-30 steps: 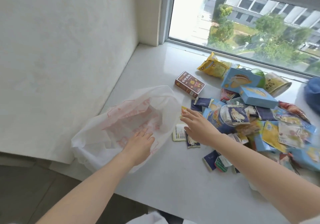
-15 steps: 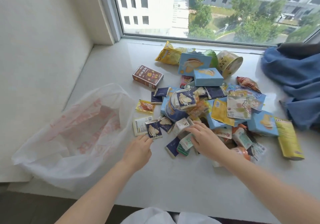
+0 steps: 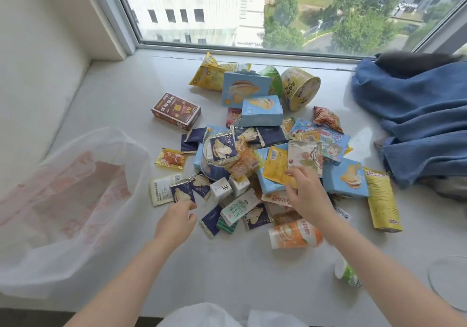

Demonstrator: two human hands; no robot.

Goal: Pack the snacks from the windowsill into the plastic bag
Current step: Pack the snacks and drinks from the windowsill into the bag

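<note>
The thin translucent white plastic bag bore faded red print. The rectangular cardboard box was dark red-brown with yellow and white graphics. Several flat cardboard boxes were pale blue, pictured with cream-filled biscuits. The small foil sachets were navy with pale lettering. A crinkled square packet was gold with an orange-red centre. The round tub and the tall crisp packet were yellow. The soft pouch was orange and white. The crumpled cloth was blue, the stone windowsill off-white.
</note>
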